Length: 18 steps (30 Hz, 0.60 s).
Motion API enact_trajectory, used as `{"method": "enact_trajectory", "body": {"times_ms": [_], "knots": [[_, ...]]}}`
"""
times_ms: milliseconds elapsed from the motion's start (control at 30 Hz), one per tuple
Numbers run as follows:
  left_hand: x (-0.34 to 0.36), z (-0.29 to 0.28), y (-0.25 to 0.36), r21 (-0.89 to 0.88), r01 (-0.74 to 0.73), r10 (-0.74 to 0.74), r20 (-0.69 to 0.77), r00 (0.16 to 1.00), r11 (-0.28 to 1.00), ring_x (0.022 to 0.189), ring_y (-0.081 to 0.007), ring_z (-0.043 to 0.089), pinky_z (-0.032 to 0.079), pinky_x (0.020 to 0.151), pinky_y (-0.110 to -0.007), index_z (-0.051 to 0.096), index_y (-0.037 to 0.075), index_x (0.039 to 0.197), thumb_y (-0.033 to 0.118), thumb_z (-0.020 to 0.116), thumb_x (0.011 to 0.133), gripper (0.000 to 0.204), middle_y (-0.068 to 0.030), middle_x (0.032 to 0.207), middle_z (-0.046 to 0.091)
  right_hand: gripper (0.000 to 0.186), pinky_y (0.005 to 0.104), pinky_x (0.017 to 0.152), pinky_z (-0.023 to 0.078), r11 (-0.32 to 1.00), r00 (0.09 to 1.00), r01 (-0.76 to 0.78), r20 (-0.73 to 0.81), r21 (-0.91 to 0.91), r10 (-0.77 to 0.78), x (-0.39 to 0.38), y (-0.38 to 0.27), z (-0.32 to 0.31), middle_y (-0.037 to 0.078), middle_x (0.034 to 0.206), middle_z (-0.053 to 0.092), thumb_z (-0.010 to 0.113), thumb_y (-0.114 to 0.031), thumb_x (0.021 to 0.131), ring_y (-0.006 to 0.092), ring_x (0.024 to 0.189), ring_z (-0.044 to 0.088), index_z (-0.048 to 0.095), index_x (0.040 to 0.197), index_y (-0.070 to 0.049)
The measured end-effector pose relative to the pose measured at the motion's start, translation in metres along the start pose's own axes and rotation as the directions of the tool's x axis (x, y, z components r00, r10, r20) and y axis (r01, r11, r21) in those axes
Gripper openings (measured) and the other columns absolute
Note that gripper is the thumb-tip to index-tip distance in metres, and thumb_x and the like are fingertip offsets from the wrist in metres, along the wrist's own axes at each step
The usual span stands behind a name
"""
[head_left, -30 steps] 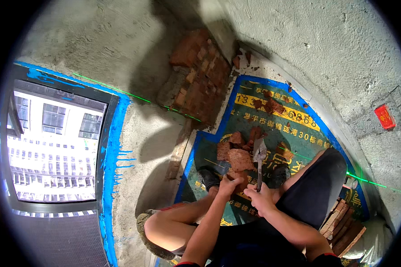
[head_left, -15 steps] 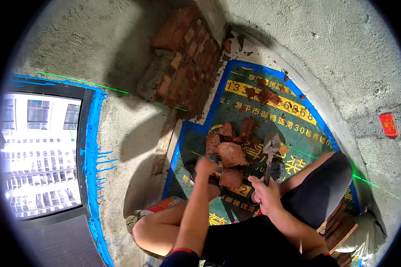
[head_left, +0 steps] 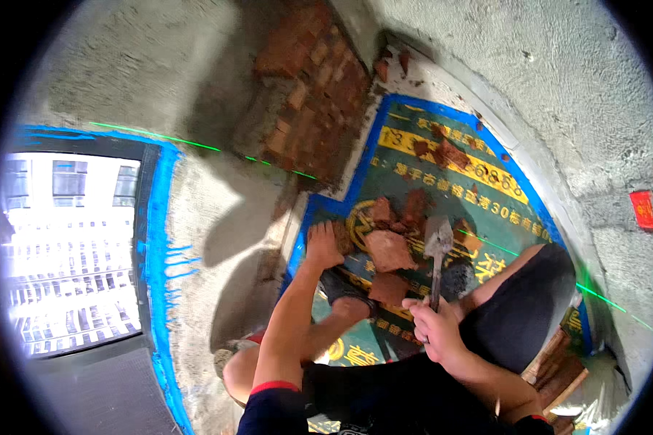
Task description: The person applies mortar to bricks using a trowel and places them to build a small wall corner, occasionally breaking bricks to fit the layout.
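Observation:
My left hand [head_left: 323,246] reaches forward with its fingers over a dark broken brick piece [head_left: 342,239], gripping it at the left of a small pile on the printed green sheet. In my right hand [head_left: 434,330] is a trowel [head_left: 438,235] by its handle, its grey, mortar-smeared blade pointing forward, right of the pile. Larger pale red brick pieces [head_left: 388,250] lie between my hands, another piece [head_left: 389,288] nearer me. Blur hides their finer detail.
My crossed legs [head_left: 515,304] frame the sheet [head_left: 406,177], edged with blue tape. A rough brick block [head_left: 312,101] stands in the wall corner, with rubble [head_left: 450,156] ahead. Stacked brick strips [head_left: 558,377] lie at right. A window [head_left: 69,246] is at left.
My left hand has left the middle brick pieces and moved forward and left onto the dark piece, which has shifted slightly left. My right hand still holds the trowel. The view has shifted.

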<state>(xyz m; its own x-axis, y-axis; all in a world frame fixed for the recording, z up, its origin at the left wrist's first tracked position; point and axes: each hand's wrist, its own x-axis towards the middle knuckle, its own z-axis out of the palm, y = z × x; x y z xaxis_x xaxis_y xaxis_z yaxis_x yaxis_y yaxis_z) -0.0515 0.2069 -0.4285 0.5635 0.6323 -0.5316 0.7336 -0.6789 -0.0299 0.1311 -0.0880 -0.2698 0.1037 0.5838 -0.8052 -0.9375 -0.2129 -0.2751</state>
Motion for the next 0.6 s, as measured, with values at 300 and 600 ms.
{"method": "enact_trajectory", "body": {"times_ms": [300, 600], "knots": [[-0.063, -0.237, -0.004, -0.327, -0.073, -0.069, -0.404, 0.912, 0.942, 0.121, -0.0426, 0.047, 0.043, 0.102, -0.050, 0.043, 0.007, 0.140, 0.036, 0.083, 0.060, 0.094, -0.0262, 0.129, 0.048, 0.023, 0.0261, 0.040, 0.031, 0.981, 0.972, -0.193, 0.130, -0.039, 0.196, 0.000, 0.025, -0.016, 0.008, 0.086, 0.061, 0.064, -0.004, 0.089, 0.0084, 0.046, 0.038, 0.042, 0.089, -0.013], [0.043, -0.367, -0.025, -0.409, 0.049, -0.316, -0.618, 0.720, 0.911, 0.115, -0.0436, 0.054, 0.046, 0.099, -0.046, 0.050, 0.007, 0.134, 0.043, 0.080, 0.065, 0.083, -0.0276, 0.127, 0.051, 0.012, 0.0232, 0.043, 0.033, 0.979, 0.991, -0.119, 0.038, -0.168, 0.127, -0.019, 0.008, -0.005, -0.001, 0.064, 0.046, 0.058, -0.002, 0.088, 0.0080, 0.047, 0.040, 0.057, 0.100, 0.000]]}}
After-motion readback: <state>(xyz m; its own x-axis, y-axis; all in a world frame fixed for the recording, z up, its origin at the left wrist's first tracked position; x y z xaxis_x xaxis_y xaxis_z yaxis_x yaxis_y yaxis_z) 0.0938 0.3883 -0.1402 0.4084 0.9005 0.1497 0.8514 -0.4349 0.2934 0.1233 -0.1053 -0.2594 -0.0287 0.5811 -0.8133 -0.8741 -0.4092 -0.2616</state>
